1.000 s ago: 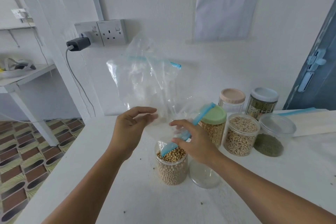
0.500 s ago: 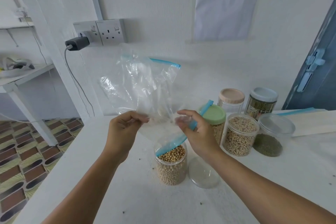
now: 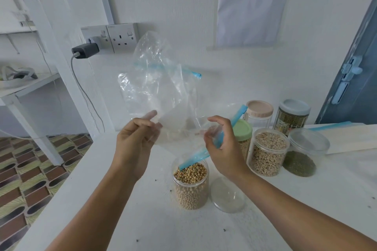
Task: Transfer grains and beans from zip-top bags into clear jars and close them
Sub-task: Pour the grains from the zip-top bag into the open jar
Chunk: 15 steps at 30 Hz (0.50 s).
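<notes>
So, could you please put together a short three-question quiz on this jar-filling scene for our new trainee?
1. True or false: the soybean jar in front already has its lid on.
2. What are both the left hand and the right hand holding? A) a spoon B) the clear zip-top bag C) the green-lidded jar
3. Fill in: the clear lid lies on the white table just to the ____ of the soybean jar.

Key: 1 false, it stands open, full of beans. 2 B, upturned above the jar and looking empty. 3 right.
</notes>
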Motion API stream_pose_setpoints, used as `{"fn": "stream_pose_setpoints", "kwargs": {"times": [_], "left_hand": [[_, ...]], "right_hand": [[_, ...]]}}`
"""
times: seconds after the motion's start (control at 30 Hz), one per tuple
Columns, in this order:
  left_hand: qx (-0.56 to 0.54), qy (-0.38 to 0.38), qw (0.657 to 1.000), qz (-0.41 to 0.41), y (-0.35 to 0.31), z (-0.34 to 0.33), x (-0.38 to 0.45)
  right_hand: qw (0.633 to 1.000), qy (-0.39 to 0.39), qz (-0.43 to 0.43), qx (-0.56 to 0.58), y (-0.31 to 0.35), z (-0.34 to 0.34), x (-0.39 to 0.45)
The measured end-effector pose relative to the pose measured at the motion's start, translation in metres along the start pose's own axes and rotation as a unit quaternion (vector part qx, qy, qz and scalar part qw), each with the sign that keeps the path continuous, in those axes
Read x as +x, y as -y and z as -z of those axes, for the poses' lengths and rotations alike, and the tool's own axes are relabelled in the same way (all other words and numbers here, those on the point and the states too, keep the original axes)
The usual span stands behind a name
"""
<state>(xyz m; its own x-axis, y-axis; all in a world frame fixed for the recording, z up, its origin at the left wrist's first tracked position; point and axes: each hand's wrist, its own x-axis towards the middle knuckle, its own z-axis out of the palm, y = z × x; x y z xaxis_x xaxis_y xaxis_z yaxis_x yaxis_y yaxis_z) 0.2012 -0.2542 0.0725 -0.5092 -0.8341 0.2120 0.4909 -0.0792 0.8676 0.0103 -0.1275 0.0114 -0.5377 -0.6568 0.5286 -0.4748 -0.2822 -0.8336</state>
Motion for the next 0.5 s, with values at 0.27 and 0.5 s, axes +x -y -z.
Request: {"fn": "stream_pose_setpoints", "kwargs": {"times": [0.27,0.5], "left_hand": [[0.07,0.09,0.992,0.063,-0.022,0.004,0.015],[0.032,0.027,0.998,-0.036,-0.021,0.002,0.022]], "right_hand": [[0.997,0.028,0.033,-0.067,-0.008,0.004,-0.001],[1.0,-0.005,0.021,0.005,-0.005,0.002,0.006]]}}
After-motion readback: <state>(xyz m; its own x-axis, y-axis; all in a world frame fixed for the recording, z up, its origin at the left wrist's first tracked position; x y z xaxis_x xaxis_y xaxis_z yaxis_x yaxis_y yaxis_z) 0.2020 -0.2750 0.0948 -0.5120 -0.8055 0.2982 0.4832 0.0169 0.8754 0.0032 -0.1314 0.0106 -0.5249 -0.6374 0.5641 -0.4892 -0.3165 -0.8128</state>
